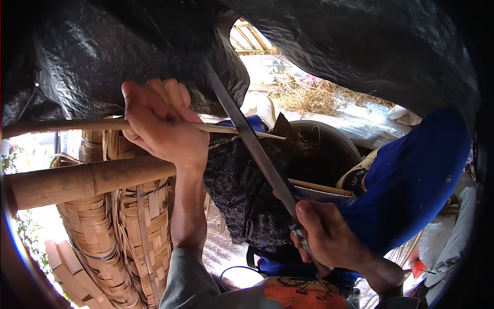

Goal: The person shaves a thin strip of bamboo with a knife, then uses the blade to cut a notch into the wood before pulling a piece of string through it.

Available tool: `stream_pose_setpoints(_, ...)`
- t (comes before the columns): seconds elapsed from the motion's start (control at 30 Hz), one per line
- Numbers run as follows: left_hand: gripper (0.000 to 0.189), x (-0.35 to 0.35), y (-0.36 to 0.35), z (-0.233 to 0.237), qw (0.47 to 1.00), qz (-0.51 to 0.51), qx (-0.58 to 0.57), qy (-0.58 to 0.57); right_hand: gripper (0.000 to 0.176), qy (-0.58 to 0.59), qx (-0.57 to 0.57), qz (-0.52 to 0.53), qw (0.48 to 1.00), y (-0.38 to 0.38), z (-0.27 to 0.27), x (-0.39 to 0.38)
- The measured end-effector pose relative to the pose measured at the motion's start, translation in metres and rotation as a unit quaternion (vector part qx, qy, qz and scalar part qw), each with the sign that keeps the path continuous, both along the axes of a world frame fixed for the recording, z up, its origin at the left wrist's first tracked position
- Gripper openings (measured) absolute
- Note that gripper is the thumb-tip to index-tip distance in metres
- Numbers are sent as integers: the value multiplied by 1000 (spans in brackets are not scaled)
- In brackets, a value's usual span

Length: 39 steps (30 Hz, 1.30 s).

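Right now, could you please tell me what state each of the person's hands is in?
Left hand: closed around a thin bamboo strip.
Right hand: closed on the handle of a long knife.

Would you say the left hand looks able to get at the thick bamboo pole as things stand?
Probably yes: the left hand is right by the thick bamboo pole with nothing between them, but it is shut on the thin bamboo strip and would need to release it.

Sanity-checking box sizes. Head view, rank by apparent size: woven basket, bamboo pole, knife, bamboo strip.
1. woven basket
2. bamboo pole, though it may be nearer the camera
3. knife and bamboo strip: both long and thin, too alike to rank
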<state>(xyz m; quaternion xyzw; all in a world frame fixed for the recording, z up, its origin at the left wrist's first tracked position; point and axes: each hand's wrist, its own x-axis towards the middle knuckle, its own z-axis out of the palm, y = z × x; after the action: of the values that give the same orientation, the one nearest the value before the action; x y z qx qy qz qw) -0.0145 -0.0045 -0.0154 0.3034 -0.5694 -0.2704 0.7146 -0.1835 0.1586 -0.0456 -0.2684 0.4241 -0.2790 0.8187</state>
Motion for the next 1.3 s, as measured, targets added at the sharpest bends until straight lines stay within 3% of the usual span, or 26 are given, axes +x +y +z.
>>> stream_pose_setpoints(0.03, 40, 0, 1, -1, 1000, 0, 4, 1, 44, 1, 4, 0, 1000, -2, 4, -4)
stream_pose_setpoints(0.1, 38, 2, 1, 1, 998, 39, -6, -55, 41, 9, -176, -24, 984, -11, 19, -15)
stream_pose_setpoints(0.23, 33, 11, -2, -1, 998, 38, 23, -34, 40, -4, -155, -91, 984, -6, 17, -8)
stream_pose_setpoints(0.3, 32, 9, -8, -8, 983, 85, -67, -150, 40, 30, -35, 28, 999, 0, -12, 9)
stream_pose_setpoints(0.33, 33, 5, -5, -4, 991, 77, -34, -102, 41, 57, -101, 27, 993, 2, -14, 12)
stream_pose_setpoints(0.43, 37, 2, 4, -19, 999, 4, 31, -14, 40, 19, -108, -43, 993, -9, 10, -9)
stream_pose_setpoints(0.5, 46, -3, 13, -45, 995, 14, 81, -55, 41, 52, -161, -67, 983, -11, 20, -16)
stream_pose_setpoints(0.57, 48, 6, 12, -54, 998, -1, -7, -63, 44, 59, -204, -104, 972, -13, 28, -23)
stream_pose_setpoints(0.63, 46, 3, 18, -31, 998, 12, 54, -21, 47, 40, -177, -102, 978, -11, 29, -27)
stream_pose_setpoints(0.7, 43, 1, 18, -3, 998, 47, 16, -34, 49, 53, -88, -109, 989, -9, 30, -26)
stream_pose_setpoints(0.83, 41, 3, 13, 26, 999, 22, -6, -46, 49, 54, -85, -96, 990, -9, 21, -22)
stream_pose_setpoints(1.07, 48, 4, 1, -1, 995, 60, -5, -75, 47, 18, -88, -52, 995, -3, 11, -23)
stream_pose_setpoints(1.3, 44, 4, 1, 4, 994, 61, 23, -84, 47, 17, -95, -15, 995, 0, 2, -20)
